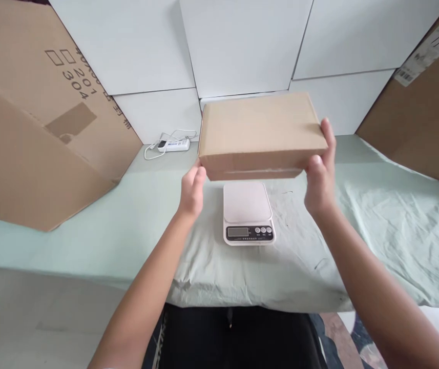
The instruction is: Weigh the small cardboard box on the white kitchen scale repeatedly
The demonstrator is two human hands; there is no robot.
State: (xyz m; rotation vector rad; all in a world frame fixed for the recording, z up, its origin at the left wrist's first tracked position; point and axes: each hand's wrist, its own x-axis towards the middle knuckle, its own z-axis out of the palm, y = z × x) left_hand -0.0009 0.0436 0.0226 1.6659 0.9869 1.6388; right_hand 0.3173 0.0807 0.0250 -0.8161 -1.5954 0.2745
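Note:
I hold a flat brown cardboard box [259, 133] in the air with both hands. My left hand [193, 192] grips its lower left corner and my right hand [321, 177] clasps its right end, thumb on the side. Directly below the box sits a small white digital kitchen scale [247, 212] on a pale green cloth [376, 241] that covers the table. The box hangs a little above and behind the scale's platform, not touching it.
A large brown carton [38, 128] leans at the left, another carton [422, 102] at the right. White boxes [242, 46] are stacked at the back. A white power strip with cable [173, 145] lies at the back of the table.

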